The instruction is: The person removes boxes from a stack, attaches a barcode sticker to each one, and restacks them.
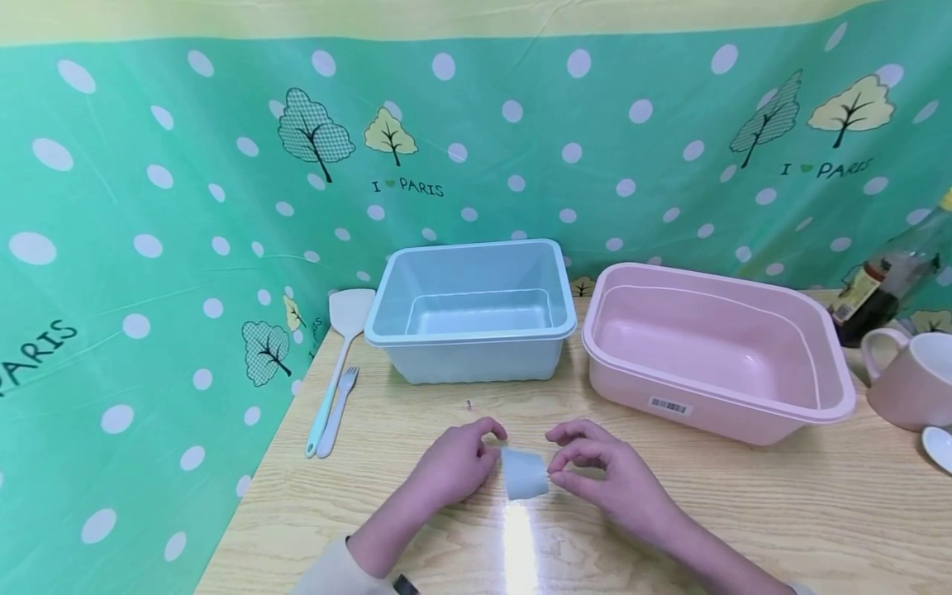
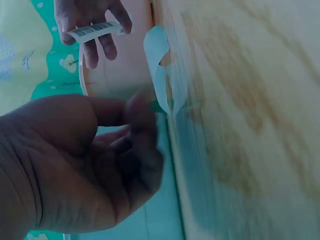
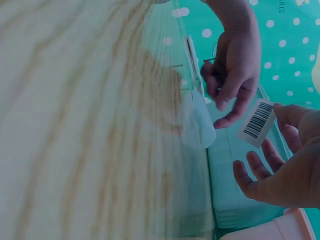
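Observation:
In the right wrist view, my right hand point(image 3: 290, 165) pinches a small white barcode label point(image 3: 257, 121) in its fingers, printed side showing. The left wrist view also has the label, tilted to the camera. Beneath it a thin, pale blue curled piece point(image 2: 156, 45) rests on the wooden table; from above, a pale curved piece point(image 1: 524, 473) shows between both hands. On its left is my left hand point(image 1: 461, 463), fingers loosely curled, with nothing seen in its grasp. The right hand point(image 1: 602, 475) is on the right, fingertips close to the piece's edge.
A light blue basin point(image 1: 472, 359) stands behind the hands; a pink basin point(image 1: 669, 388) with its own barcode sticker stands right. A white turner point(image 1: 349, 314) and a fork point(image 1: 338, 413) lie left. A pink mug point(image 1: 911, 384) and sauce bottle point(image 1: 866, 302) are far right.

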The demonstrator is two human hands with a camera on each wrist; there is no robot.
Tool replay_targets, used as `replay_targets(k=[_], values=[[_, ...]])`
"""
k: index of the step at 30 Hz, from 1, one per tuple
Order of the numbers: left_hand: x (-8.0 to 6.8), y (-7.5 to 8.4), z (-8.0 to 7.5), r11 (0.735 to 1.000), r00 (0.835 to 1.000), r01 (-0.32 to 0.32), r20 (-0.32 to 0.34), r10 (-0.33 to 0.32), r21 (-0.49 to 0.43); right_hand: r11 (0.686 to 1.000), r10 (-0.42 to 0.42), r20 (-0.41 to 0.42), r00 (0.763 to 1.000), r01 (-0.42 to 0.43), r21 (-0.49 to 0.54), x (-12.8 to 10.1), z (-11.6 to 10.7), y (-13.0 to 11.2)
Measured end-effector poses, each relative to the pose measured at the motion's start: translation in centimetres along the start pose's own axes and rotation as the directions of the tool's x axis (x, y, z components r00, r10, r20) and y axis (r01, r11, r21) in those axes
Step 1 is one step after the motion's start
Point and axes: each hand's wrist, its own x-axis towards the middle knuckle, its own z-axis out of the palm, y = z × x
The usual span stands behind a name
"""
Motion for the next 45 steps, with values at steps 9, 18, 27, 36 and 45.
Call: replay_targets(k=[9, 18, 27, 36, 45], values=[[-0.4, 1.5, 0.4, 0.968, 0.976, -0.214, 0.016, 0.218, -0.131, 0.998, -0.012, 0.031, 0.999, 0.01, 0.065, -0.1, -0.2, 0.0], [-0.9, 1.9, 1.1, 0.94, 0.958, -0.253, 0.076, 0.276, -0.229, 0.999, -0.007, 0.045, 0.999, 0.004, 0.054, 0.0, -0.1, -0.1], [-1.0, 2.3, 1.3, 0.937, 0.956, -0.271, 0.054, 0.289, -0.22, 0.998, -0.012, 0.056, 0.998, 0.008, 0.07, 0.0, -0.1, -0.1], [-1.0, 2.3, 1.1, 0.948, 0.977, -0.202, 0.019, 0.214, -0.247, 0.995, 0.032, 0.008, 0.999, -0.032, 0.099, 0.0, -0.2, -0.2], [-0.6, 2.3, 0.5, 0.844, 0.997, -0.054, -0.068, 0.021, -0.534, 0.983, 0.155, -0.108, 0.982, -0.143, 0.116, 0.5, -0.6, -0.4]])
